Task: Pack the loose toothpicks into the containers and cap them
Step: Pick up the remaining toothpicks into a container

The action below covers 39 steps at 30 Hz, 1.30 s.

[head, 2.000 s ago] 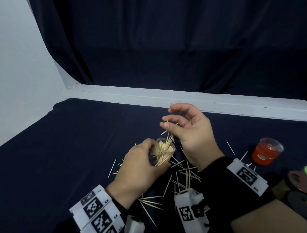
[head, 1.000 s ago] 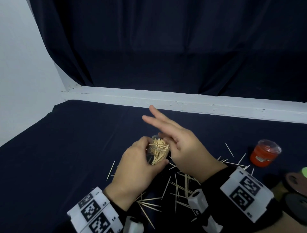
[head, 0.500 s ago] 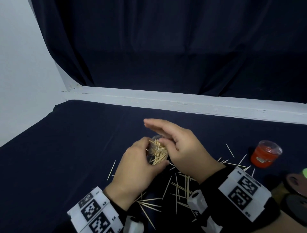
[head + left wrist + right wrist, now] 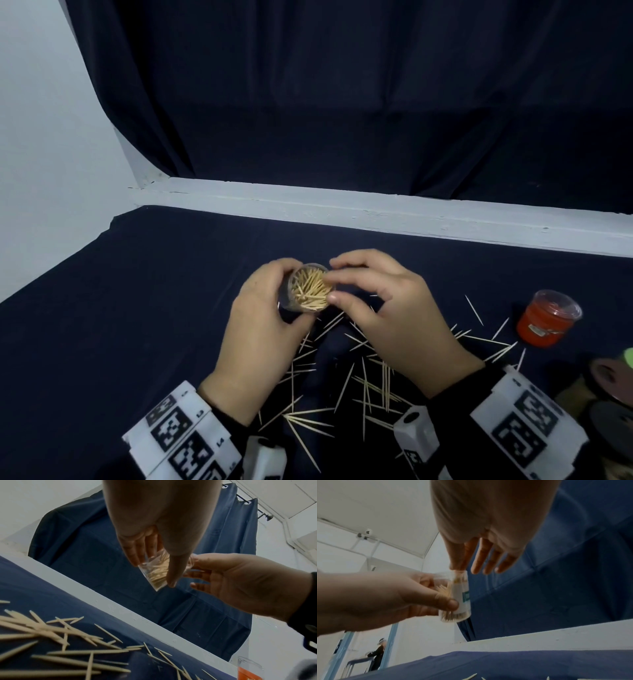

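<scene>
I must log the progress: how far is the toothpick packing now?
Done: the clear container looks nearly full. In hand: left hand grips it, uncapped; right hand touches its mouth. Left: many loose toothpicks on the cloth, the capping, and the red container.

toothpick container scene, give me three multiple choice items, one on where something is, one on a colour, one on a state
1. Where do most loose toothpicks lie?
A. on the cloth below the hands
B. on the white ledge
C. inside the red jar

2. What colour is the capped jar on the right?
A. green
B. red-orange
C. yellow

3. What state is the clear container in the left hand?
A. capped and empty
B. lying on the cloth
C. uncapped, holding toothpicks

Key: 1 A, they scatter across the dark cloth near the wrists. 2 B, its body is red-orange under a clear lid. 3 C, its open mouth shows toothpick ends, with the right hand at the rim.
</scene>
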Available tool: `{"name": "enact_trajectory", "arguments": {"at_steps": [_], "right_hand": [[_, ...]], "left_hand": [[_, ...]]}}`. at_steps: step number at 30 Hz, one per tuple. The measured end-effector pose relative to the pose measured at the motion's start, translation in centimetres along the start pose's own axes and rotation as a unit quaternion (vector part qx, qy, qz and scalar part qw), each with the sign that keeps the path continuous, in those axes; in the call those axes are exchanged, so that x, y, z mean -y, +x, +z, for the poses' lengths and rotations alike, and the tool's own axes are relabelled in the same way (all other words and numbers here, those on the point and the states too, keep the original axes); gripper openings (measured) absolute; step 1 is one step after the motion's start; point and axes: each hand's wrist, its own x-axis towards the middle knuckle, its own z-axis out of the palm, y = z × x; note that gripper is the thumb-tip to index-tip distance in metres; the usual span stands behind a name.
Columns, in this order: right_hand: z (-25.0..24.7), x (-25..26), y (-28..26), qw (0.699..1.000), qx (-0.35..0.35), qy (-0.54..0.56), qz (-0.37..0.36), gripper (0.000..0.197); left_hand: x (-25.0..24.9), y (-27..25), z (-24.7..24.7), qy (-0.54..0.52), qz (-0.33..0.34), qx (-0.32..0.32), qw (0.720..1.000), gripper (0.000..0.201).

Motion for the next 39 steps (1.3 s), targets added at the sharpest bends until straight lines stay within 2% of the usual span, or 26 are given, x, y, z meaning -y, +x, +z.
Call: {"name": "enact_trajectory", "arguments": {"at_steps": [2,5,7,11,15,18,24,27,33,39], "right_hand": [[0.4,0.4,-0.5,1.0,-0.027,0.007,0.003,0.026],[0.9,1.0,-1.0,0.998,-0.051,0.02,0.01,0.02],[0.9,1.3,-1.2,0.999,-0.048,0.02,0.013,0.012],[1.5,1.7,-1.9,0.998,-0.034,-0.031,0.032,0.013],[2.3,2.3,-2.4,0.997,-0.059,-0.056,0.013,0.016],[2.0,2.3,-2.5,0.997,-0.045,-0.056,0.02,0.023],[1.7,2.2,-2.9,0.99,-0.042,-0.134,0.015,0.026],[1.9,2.4,-3.1,0.983,-0.033,-0.179,-0.021,0.025],[1.6,2.3,-3.2,0.986,-0.042,-0.158,0.013,0.022],[2.2,2.3,-3.3,0.967,0.019,-0.254,-0.009,0.038]], "left_hand": [[0.0,0.1,-0.1,0.018,0.022,-0.02,0.999,0.052],[0.1,0.1,-0.2,0.039,0.048,-0.029,0.998,0.056],[0.2,0.2,-0.2,0.053,0.059,-0.031,0.996,0.058],[-0.1,0.0,-0.2,0.064,0.08,-0.04,0.994,0.055],[-0.3,-0.2,0.2,0.072,0.102,-0.03,0.992,0.051],[-0.2,-0.1,0.0,0.073,0.097,-0.026,0.992,0.053],[-0.4,-0.3,0.3,0.066,0.102,0.001,0.993,0.055],[-0.1,-0.5,0.6,0.082,0.12,0.023,0.989,0.055],[0.1,-0.5,0.6,0.096,0.116,0.041,0.988,0.055],[-0.2,-0.7,0.5,0.077,0.099,0.031,0.992,0.055]]}}
